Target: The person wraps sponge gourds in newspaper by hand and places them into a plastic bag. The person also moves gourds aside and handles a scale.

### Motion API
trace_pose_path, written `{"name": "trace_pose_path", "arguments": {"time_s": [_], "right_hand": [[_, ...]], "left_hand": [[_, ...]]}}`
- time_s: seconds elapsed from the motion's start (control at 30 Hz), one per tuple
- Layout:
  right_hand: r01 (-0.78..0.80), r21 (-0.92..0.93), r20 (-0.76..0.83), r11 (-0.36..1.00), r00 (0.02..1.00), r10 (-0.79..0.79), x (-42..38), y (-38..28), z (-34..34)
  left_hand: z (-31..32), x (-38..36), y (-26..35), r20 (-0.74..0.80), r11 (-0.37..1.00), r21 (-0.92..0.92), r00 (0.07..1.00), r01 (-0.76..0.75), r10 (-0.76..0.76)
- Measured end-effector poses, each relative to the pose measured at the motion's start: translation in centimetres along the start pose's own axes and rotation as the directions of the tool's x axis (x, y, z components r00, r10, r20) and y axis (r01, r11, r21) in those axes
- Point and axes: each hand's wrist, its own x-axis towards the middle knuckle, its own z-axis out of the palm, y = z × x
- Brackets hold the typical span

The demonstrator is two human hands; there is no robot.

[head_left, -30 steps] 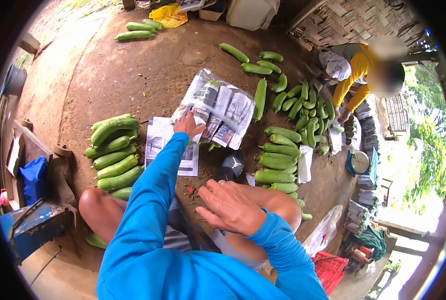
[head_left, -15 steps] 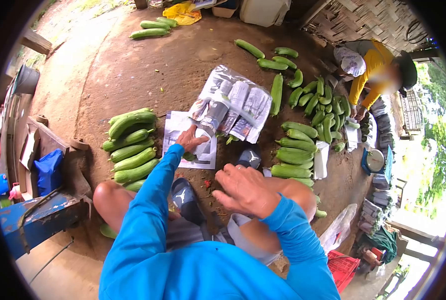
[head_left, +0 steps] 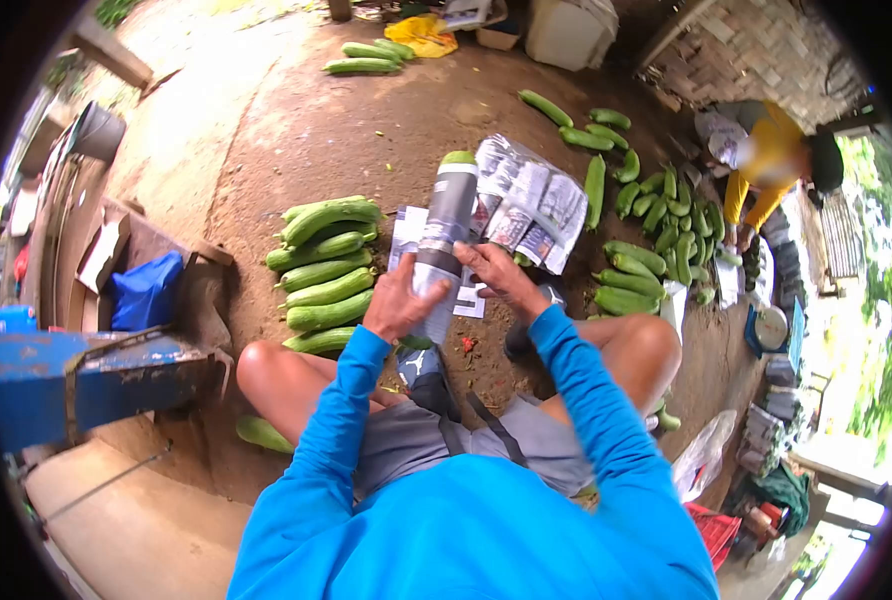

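A long green gourd rolled in newspaper (head_left: 448,215) is between my hands, tilted a little, its bare green end showing at the top. My left hand (head_left: 404,300) is wrapped round its lower part from the left. From the right, my right hand (head_left: 506,278) grips its side with thumb and fingers. A flat sheet of newspaper (head_left: 406,228) lies on the ground under it. Just to the right is a pile of newspaper-wrapped gourds (head_left: 534,205). Unwrapped green gourds (head_left: 328,290) lie in a stacked row left of my hands.
More gourds (head_left: 631,280) lie by my right knee, with a larger heap (head_left: 676,215) beyond. A co-worker in a yellow top (head_left: 766,160) bends over at the far right. A blue bench (head_left: 96,385) stands on my left, and a red crate (head_left: 714,535) at lower right.
The wrapped gourd has been lifted off the sheet and stands between both hands. My right hand has moved forward onto it from over my knee. The view has shifted left.
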Motion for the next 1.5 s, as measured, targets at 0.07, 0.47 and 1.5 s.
{"name": "trace_pose_path", "arguments": {"time_s": [0.07, 0.47, 1.5], "right_hand": [[0.037, 0.445, -0.02, 0.895, 0.999, -0.031, 0.5, 0.7, 3.2], [0.064, 0.867, -0.003, 0.494, 0.992, -0.123, -1.2, 4.0, 8.8], [-0.075, 0.715, 0.537, 0.695, 0.696, -0.477, -4.0, 2.0, 25.2]], "left_hand": [[0.3, -1.3, 0.3, -0.065, 0.959, 0.235, 0.982, -0.16, 0.18], [-2.3, -7.4, 0.6, -0.209, 0.991, 0.07, 0.97, -0.114, 0.127], [-8.8, -21.3, -9.0, -0.262, 0.022, -0.962, 0.896, -0.272, -0.358]]}}
